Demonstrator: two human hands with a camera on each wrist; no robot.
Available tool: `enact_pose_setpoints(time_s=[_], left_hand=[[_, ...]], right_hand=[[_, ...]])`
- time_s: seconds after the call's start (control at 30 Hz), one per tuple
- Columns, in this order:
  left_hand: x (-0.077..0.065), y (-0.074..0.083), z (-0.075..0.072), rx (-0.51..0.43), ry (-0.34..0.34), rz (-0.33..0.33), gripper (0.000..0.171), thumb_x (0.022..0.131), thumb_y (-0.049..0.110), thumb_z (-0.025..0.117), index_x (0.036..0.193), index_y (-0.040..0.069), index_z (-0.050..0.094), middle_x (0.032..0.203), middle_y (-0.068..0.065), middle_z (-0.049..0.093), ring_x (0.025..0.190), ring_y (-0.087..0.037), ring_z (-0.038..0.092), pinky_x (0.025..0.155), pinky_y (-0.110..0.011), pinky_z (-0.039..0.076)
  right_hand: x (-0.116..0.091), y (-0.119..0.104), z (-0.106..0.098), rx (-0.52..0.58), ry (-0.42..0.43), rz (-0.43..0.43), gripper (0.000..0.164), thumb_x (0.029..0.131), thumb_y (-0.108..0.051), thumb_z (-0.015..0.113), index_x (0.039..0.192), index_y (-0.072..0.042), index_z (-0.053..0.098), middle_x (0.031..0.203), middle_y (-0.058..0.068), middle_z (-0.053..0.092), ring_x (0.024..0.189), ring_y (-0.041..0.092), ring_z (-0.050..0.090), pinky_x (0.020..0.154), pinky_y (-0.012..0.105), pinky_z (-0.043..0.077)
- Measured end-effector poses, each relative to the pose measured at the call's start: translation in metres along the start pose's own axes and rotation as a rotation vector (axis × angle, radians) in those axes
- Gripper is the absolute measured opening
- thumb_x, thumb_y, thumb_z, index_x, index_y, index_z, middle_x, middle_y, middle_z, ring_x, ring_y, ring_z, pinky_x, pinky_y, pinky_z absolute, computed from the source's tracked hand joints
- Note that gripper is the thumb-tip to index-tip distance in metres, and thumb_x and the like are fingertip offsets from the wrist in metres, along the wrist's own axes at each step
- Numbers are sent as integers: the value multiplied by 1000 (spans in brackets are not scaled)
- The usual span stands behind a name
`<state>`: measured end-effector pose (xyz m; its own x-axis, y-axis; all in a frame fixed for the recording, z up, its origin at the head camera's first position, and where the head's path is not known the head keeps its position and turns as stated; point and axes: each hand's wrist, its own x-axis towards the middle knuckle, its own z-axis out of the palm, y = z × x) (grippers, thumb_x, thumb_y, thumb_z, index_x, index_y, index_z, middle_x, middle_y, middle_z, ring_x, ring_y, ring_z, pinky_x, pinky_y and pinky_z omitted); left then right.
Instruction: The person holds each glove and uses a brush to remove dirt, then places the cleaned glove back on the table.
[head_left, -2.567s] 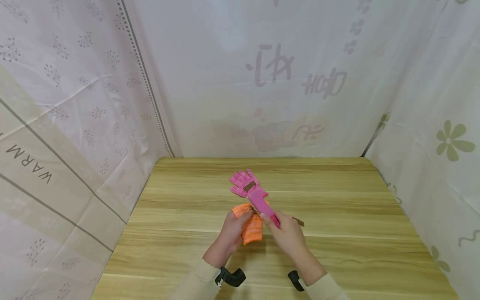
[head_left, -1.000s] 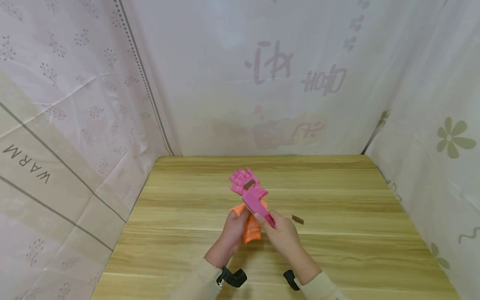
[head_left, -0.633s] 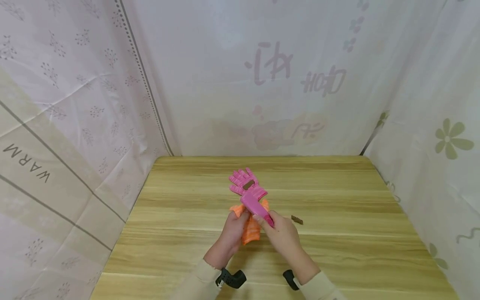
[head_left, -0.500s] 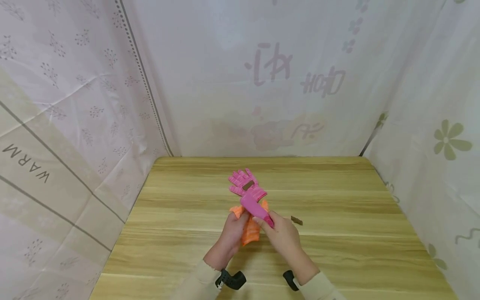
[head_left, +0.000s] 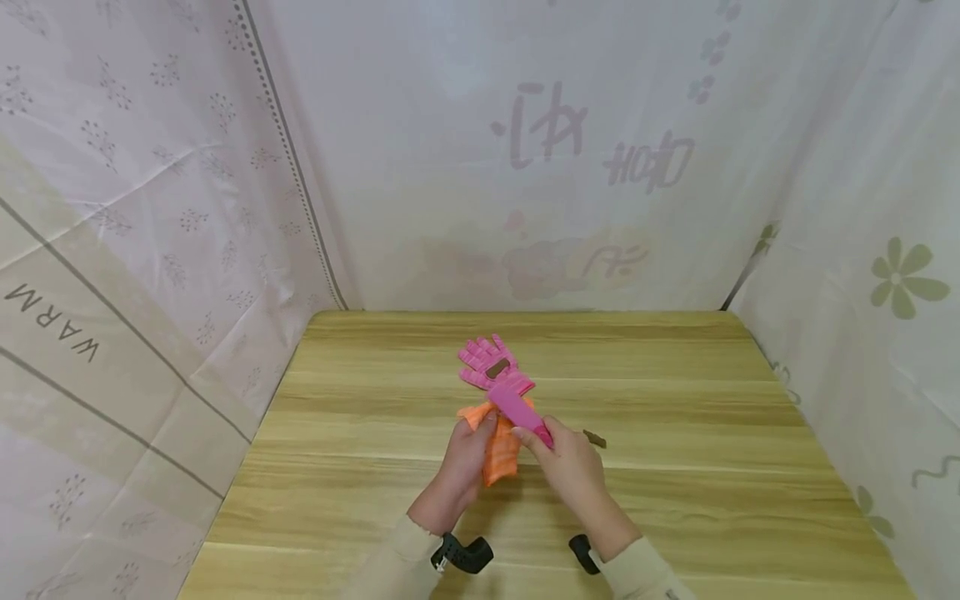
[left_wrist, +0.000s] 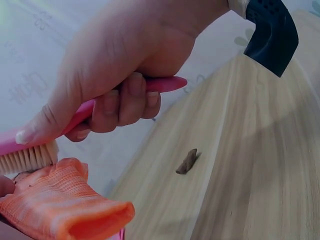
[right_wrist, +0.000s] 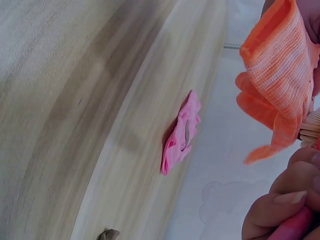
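Observation:
My left hand grips an orange knitted glove above the table, the thumb on top of it. The glove's open cuff points toward me, and its fingers dangle in the right wrist view. My right hand holds a pink brush by its handle, fingers curled round it and thumb along it. In the left wrist view the pale bristles press on the orange glove beside a dark patch, mostly hidden. Beyond both hands a pink knitted glove lies flat, with a brown strip on it.
A small brown crumbly piece lies on the wooden table to the right of my right hand. Patterned cloth hangs behind the table and along both sides. Each wrist wears a black strap mount.
The brush has shifted back and forth over the orange glove, first down-left, then slightly right again. The left hand keeps its grip. The pink glove and brown piece stay put.

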<state>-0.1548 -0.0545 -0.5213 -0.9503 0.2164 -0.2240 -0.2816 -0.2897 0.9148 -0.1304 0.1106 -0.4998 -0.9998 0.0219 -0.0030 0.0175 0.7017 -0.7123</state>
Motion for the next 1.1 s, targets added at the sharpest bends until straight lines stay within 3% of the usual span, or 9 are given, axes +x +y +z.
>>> enact_pose_setpoints(time_s=[0.27, 0.63, 1.1], left_hand=[[0, 4, 2, -14, 23, 26, 32, 109, 17, 44, 127, -6, 57, 96, -1, 68, 85, -10, 65, 75, -26, 56], [-1, 4, 1, 2, 9, 21, 36, 109, 20, 43, 133, -5, 53, 106, -4, 69, 93, -11, 66, 83, -27, 57], [-2, 2, 0, -3, -26, 36, 36, 109, 21, 45, 132, -6, 55, 105, -3, 71, 93, -11, 68, 81, -27, 58]], right_hand=[[4, 7, -5, 24, 21, 25, 55, 93, -67, 55, 80, -14, 54, 62, -3, 38, 54, 11, 33, 49, 25, 26], [3, 12, -8, 42, 31, 56, 56, 94, -68, 54, 79, -14, 52, 63, -2, 38, 56, 12, 35, 49, 25, 28], [2, 14, -13, 35, 36, 82, 58, 94, -70, 51, 81, -13, 53, 63, -1, 41, 55, 14, 37, 50, 26, 28]])
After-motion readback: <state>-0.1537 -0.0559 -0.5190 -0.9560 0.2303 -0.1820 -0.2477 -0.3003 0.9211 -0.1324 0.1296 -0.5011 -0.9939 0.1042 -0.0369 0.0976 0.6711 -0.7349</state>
